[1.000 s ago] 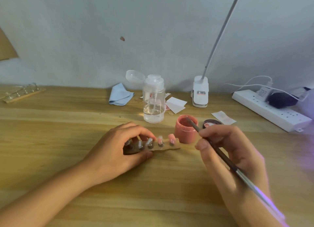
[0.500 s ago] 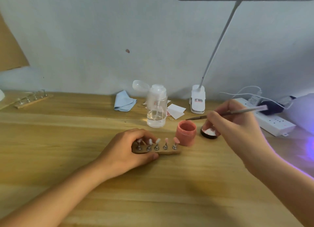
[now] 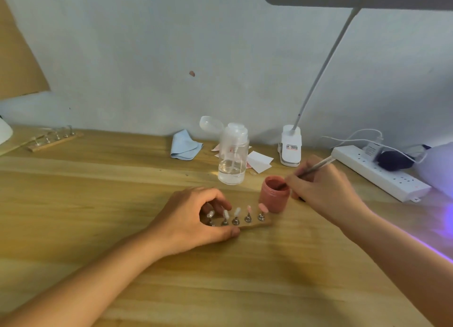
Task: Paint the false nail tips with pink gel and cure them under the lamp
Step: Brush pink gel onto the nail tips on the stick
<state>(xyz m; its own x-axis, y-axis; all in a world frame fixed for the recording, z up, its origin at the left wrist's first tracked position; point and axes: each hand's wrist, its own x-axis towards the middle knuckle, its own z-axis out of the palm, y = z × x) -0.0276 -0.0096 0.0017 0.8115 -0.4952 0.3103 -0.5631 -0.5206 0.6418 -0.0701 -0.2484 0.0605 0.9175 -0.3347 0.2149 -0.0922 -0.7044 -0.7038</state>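
Pinching the brush (image 3: 316, 166) in curled fingers, the right hand (image 3: 323, 189) holds its tip inside the pink gel jar (image 3: 274, 199) at mid-bench. The left hand (image 3: 193, 219) grips the wooden holder (image 3: 259, 225) just in front of the jar; of its five nail tips (image 3: 262, 207), the two nearest the jar are pink. A clear pump bottle (image 3: 231, 160) stands close behind the jar. A blue cloth (image 3: 183, 145), lamp clamp (image 3: 290, 148) and power strip (image 3: 382, 174) line the bench's far edge

- Right hand (image 3: 326, 192) has been brought in from the right and is now just beside the pink gel jar (image 3: 274, 199).
- Brush (image 3: 312, 171) tip, held above the rim 0.5 s ago, has been lowered into the jar mouth.
- Brush handle has been tilted up toward the back right.
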